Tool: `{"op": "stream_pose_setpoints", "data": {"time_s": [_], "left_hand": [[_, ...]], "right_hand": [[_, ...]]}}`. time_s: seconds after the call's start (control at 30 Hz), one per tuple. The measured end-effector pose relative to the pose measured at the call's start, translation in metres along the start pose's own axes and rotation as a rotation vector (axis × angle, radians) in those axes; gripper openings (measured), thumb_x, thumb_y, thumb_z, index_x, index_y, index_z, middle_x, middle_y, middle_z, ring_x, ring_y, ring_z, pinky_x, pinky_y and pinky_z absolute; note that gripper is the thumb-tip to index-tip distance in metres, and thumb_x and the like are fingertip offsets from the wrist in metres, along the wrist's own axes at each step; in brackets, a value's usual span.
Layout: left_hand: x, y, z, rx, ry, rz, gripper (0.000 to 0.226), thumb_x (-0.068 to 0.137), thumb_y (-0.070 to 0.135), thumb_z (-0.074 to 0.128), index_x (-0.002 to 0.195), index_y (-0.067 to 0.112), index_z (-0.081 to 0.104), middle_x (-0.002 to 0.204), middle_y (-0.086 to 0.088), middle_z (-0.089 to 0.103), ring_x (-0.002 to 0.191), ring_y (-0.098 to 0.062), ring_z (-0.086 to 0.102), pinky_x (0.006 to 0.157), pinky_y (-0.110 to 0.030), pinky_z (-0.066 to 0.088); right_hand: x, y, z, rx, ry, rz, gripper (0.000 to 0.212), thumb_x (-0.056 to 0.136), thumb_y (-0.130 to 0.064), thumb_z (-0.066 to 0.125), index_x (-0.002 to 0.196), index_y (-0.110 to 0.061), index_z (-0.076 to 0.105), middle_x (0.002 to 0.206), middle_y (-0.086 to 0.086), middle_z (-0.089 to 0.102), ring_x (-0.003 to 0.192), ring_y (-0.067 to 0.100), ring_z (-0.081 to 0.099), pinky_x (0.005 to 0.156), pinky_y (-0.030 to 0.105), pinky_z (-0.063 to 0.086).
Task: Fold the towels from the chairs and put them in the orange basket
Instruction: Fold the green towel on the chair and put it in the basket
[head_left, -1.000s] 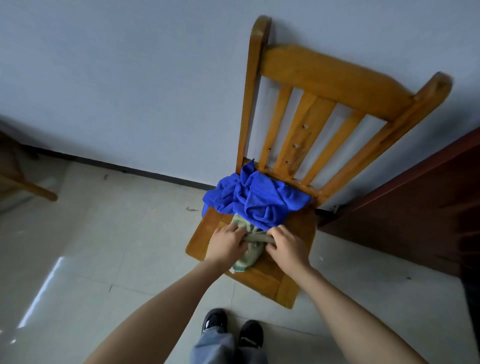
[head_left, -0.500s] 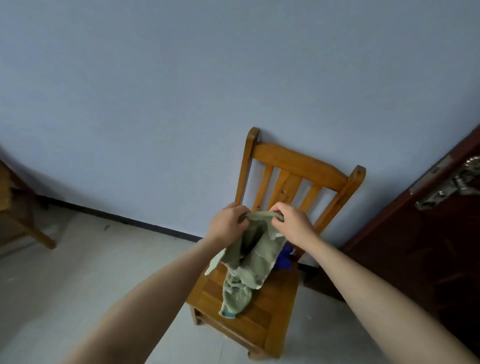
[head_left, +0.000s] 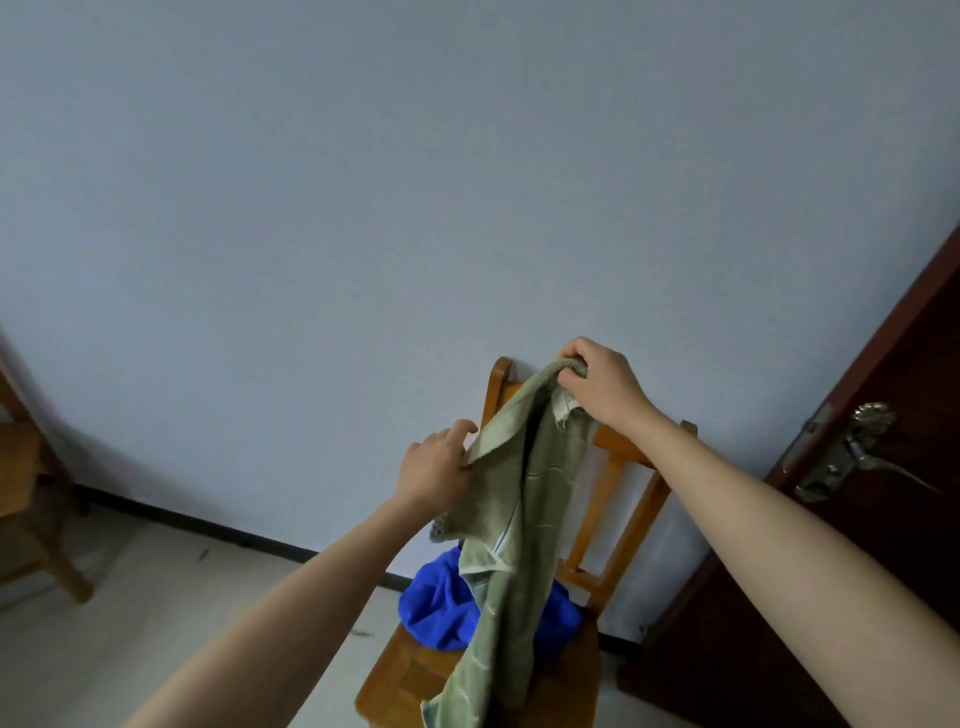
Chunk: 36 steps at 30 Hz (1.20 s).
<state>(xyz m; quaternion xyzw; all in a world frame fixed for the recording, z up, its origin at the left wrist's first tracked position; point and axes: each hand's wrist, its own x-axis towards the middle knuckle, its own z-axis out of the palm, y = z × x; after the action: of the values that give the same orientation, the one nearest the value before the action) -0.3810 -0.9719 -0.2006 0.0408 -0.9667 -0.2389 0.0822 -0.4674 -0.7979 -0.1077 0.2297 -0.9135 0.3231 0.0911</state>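
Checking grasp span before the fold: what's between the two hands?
Head view: only the green towel, its upper edge sloping from the left hand up to the right hand; both pinch it. The chair back is behind.

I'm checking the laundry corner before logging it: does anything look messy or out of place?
Only the towels. The blue towel lies bunched in a heap on the chair seat, unfolded. The green towel, held up by the left hand and right hand, hangs twisted and creased. Nothing looks spilled or broken.
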Motion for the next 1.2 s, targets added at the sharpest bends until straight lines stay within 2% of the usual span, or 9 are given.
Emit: {"op": "stream_pose_setpoints", "data": {"time_s": [0.27,0.4,0.5,0.63,0.73,0.9,1.03,1.13,1.2], "left_hand": [[0.000,-0.025,-0.036,-0.303,0.057,-0.131,0.018,0.086,0.008,0.051,0.099,0.012,0.063,0.091,-0.001,0.059,0.089,-0.019,0.055,0.075,-0.026,0.043],[0.002,-0.036,-0.043,-0.382,0.048,-0.177,0.011,0.085,0.008,0.053,0.084,0.015,0.062,0.081,0.001,0.058,0.081,-0.017,0.054,0.058,-0.019,0.041],[0.003,-0.037,-0.048,-0.477,0.077,-0.188,0.012,0.086,0.009,0.054,0.080,0.015,0.062,0.078,0.001,0.060,0.078,-0.016,0.055,0.061,-0.020,0.043],[0.010,-0.030,-0.071,-0.730,0.224,-0.194,0.019,0.088,0.009,0.057,0.072,0.015,0.062,0.068,0.000,0.056,0.066,-0.014,0.050,0.057,-0.022,0.042],[0.018,-0.026,-0.097,-0.841,0.298,-0.165,0.014,0.089,0.009,0.057,0.078,0.011,0.065,0.069,-0.002,0.057,0.067,-0.015,0.052,0.060,-0.027,0.045],[0.028,-0.015,-0.128,-0.858,0.364,-0.064,0.009,0.089,0.010,0.058,0.091,0.010,0.067,0.076,0.003,0.062,0.074,-0.010,0.054,0.068,-0.024,0.044],[0.031,-0.004,-0.138,-0.878,0.383,-0.015,0.010,0.089,0.009,0.057,0.090,0.011,0.067,0.077,0.003,0.062,0.074,-0.009,0.055,0.072,-0.026,0.046],[0.029,0.001,-0.141,-0.862,0.428,0.002,0.012,0.090,0.009,0.055,0.090,0.012,0.067,0.078,0.005,0.062,0.073,-0.007,0.055,0.072,-0.024,0.047],[0.029,0.001,-0.142,-0.857,0.447,0.000,0.013,0.091,0.009,0.054,0.090,0.012,0.066,0.077,0.005,0.061,0.072,-0.006,0.054,0.067,-0.022,0.045]], "right_hand": [[0.002,0.002,-0.024,0.028,0.053,0.069,0.012,0.088,-0.008,0.052,0.098,-0.008,0.060,0.091,0.002,0.057,0.085,0.019,0.052,0.077,0.032,0.044],[0.004,0.001,-0.033,0.096,0.119,0.083,0.015,0.089,-0.007,0.051,0.101,-0.006,0.061,0.093,0.002,0.057,0.086,0.017,0.052,0.073,0.027,0.041],[0.005,0.000,-0.038,0.123,0.140,0.091,0.016,0.090,-0.007,0.051,0.102,-0.005,0.060,0.094,0.004,0.057,0.084,0.017,0.052,0.069,0.024,0.040],[0.008,0.005,-0.047,0.186,0.162,0.133,0.014,0.089,-0.005,0.050,0.098,-0.008,0.060,0.089,0.002,0.057,0.082,0.016,0.051,0.060,0.018,0.039],[0.008,0.006,-0.060,0.243,0.047,0.184,0.010,0.089,-0.004,0.052,0.088,-0.011,0.059,0.078,0.001,0.056,0.071,0.013,0.052,0.058,0.019,0.041],[0.000,0.017,-0.068,0.311,-0.246,0.313,0.021,0.091,-0.004,0.048,0.073,-0.010,0.058,0.071,0.004,0.054,0.064,0.013,0.049,0.057,0.021,0.038],[-0.010,0.019,-0.054,0.330,-0.257,0.348,0.026,0.090,-0.002,0.041,0.068,-0.013,0.050,0.067,0.003,0.044,0.060,0.012,0.041,0.051,0.021,0.033],[-0.019,0.013,-0.038,0.288,-0.159,0.301,0.019,0.091,-0.006,0.041,0.080,-0.015,0.053,0.078,0.003,0.051,0.068,0.011,0.046,0.060,0.025,0.035],[-0.028,0.008,-0.027,0.238,-0.139,0.257,0.008,0.095,-0.021,0.044,0.095,-0.020,0.052,0.089,0.000,0.055,0.074,0.011,0.050,0.064,0.026,0.037]]}}
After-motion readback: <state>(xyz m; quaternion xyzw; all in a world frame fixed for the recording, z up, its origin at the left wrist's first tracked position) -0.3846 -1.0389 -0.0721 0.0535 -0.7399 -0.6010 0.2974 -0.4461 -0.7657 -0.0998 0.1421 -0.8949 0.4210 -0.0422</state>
